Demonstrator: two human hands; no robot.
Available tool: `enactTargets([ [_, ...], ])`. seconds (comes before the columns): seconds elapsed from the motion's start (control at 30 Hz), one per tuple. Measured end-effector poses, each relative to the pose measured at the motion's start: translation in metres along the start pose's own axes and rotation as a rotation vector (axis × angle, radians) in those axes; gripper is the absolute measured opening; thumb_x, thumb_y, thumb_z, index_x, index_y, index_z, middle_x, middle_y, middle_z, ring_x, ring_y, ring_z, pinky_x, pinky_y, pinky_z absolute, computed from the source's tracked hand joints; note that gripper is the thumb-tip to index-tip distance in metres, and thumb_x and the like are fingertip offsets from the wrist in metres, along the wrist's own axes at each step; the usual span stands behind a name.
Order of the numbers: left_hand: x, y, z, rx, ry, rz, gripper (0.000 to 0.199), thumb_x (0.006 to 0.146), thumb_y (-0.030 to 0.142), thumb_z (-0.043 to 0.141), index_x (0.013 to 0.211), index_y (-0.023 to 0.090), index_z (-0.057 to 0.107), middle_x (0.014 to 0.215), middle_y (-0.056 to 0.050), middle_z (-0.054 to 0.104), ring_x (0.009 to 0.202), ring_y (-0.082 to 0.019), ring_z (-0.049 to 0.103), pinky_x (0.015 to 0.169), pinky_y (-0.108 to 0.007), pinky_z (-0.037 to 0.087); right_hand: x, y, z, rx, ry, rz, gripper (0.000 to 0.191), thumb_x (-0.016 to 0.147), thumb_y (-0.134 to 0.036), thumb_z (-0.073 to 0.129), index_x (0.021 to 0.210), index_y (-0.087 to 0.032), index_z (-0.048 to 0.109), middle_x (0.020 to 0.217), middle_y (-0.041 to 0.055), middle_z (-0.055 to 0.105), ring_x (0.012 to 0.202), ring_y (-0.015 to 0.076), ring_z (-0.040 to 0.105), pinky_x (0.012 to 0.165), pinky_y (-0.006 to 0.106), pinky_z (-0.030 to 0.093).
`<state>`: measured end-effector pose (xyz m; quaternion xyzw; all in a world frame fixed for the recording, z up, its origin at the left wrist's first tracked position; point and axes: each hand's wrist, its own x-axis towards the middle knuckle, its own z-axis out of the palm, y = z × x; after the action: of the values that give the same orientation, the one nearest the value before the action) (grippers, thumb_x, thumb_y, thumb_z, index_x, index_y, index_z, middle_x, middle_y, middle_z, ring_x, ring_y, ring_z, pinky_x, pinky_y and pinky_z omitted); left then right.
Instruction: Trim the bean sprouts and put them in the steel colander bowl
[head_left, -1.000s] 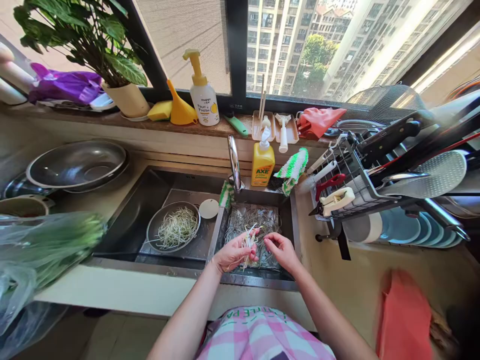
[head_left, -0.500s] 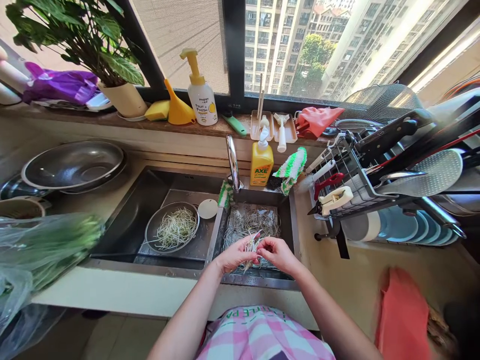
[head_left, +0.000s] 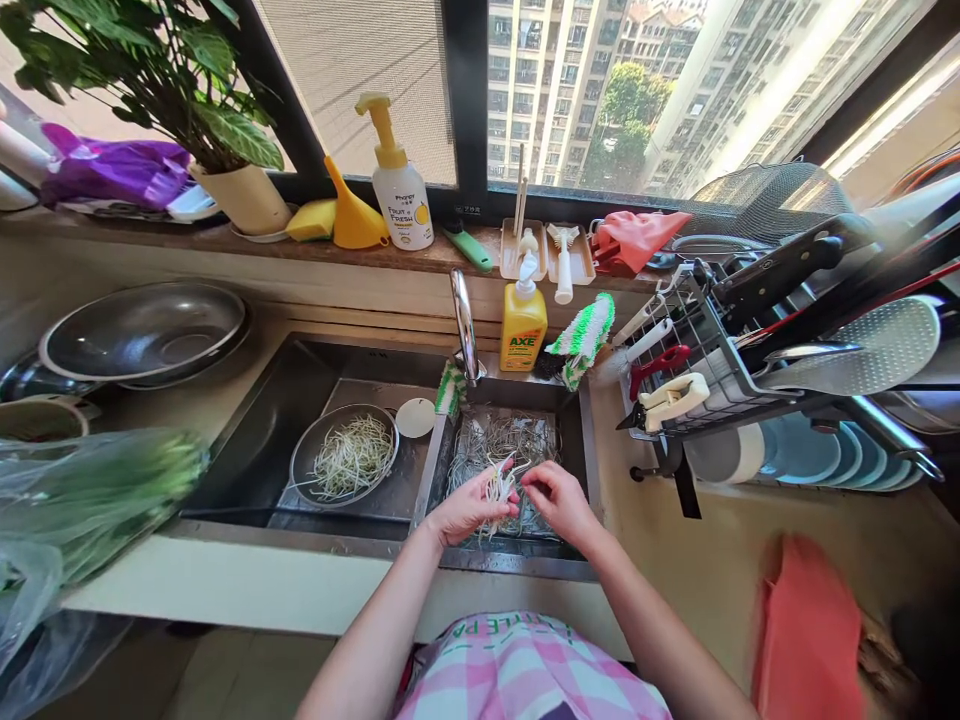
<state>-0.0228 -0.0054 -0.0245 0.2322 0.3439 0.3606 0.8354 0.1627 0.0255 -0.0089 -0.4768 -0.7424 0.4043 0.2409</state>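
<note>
Over the right sink basin (head_left: 586, 440), my left hand (head_left: 469, 508) is curled round a small bunch of bean sprouts (head_left: 498, 486). Just to its right is my right hand (head_left: 559, 500), thumb and fingertips pinched together; whatever may be between them is too small to make out. A small gap separates it from the bunch. Thin loose strands (head_left: 525, 432) lie in water at the bottom of this basin. In the left basin (head_left: 259, 440), a round metal strainer (head_left: 302, 465) holds a heap of bean sprouts (head_left: 352, 457), beside a small white dish (head_left: 416, 418).
A faucet (head_left: 463, 325) and yellow soap bottle (head_left: 523, 330) stand behind the basins. Pans (head_left: 142, 330) and bagged green vegetables (head_left: 127, 490) are at the left. At the right stand a dish rack (head_left: 720, 370) with utensils and a red cloth (head_left: 806, 630).
My right hand has moved slightly right, away from the sprouts in my left hand. My left fingers have opened a little, showing more of the bunch.
</note>
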Motion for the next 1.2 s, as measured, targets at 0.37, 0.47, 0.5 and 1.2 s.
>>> enactTargets([
  [0.37,0.005,-0.004,0.003,-0.044,0.006,-0.038,0.068,0.066,0.020,0.068,0.128,0.023,0.039,0.109,-0.008,0.058,0.085,-0.014,0.058,0.080,-0.029,0.041,-0.001,-0.014,-0.003,0.013,-0.132,-0.024,0.014,0.068,-0.014,0.059,0.081,-0.019,0.060,0.076,-0.0007,0.052,0.065,0.0103,0.047,0.058,0.021,0.037],
  [0.47,0.005,-0.003,0.004,-0.019,-0.016,-0.044,0.068,0.066,0.020,0.067,0.127,0.022,0.039,0.114,-0.009,0.056,0.087,-0.015,0.058,0.080,-0.030,0.041,0.001,-0.012,-0.002,0.024,-0.142,0.004,0.012,0.069,-0.013,0.059,0.079,-0.018,0.061,0.077,-0.0002,0.052,0.064,0.0097,0.048,0.057,0.020,0.037],
  [0.5,0.005,-0.004,0.003,-0.011,-0.025,-0.046,0.069,0.066,0.020,0.067,0.129,0.022,0.037,0.111,-0.009,0.057,0.084,-0.015,0.059,0.079,-0.030,0.042,0.001,-0.011,-0.002,0.035,-0.150,0.007,0.011,0.069,-0.012,0.058,0.079,-0.018,0.061,0.077,0.0001,0.052,0.064,0.0096,0.048,0.057,0.020,0.037],
  [1.2,0.007,-0.001,0.007,-0.007,-0.014,-0.047,0.064,0.066,0.018,0.068,0.123,0.021,0.041,0.086,-0.003,0.059,0.062,-0.010,0.058,0.066,-0.026,0.044,0.007,-0.009,-0.002,-0.047,-0.173,-0.060,0.007,0.075,-0.013,0.049,0.071,-0.017,0.054,0.069,-0.0014,0.049,0.059,0.0084,0.043,0.052,0.018,0.031],
])
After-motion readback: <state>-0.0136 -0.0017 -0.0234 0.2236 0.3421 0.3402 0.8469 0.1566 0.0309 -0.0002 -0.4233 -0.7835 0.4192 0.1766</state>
